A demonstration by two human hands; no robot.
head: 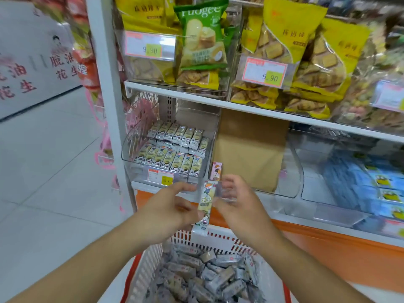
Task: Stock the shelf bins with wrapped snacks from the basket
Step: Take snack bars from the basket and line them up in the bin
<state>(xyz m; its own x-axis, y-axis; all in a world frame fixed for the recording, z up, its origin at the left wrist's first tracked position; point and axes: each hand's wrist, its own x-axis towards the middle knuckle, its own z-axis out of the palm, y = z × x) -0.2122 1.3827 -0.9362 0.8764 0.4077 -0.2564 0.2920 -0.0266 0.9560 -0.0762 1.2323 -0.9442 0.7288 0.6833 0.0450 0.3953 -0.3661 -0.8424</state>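
A white slatted basket (153, 256) at the bottom centre holds a heap of several wrapped snacks (207, 274). Above it, both hands meet on one long wrapped snack bar (206, 204) held upright, its wrapper printed with a cartoon figure. My left hand (172, 206) touches its left side and my right hand (238, 202) pinches its upper right edge. Just behind them, a clear shelf bin (131, 149) on the lower shelf carries neat rows of the same wrapped snacks (175, 147). A pink-wrapped bar (216, 170) stands at that bin's right corner.
A brown cardboard box (249, 147) fills the slot right of the bin. Further right a clear bin (306, 193) holds blue packets. The upper shelf (175, 90) carries yellow and green snack bags with 9.90 price tags. White tiled floor lies to the left.
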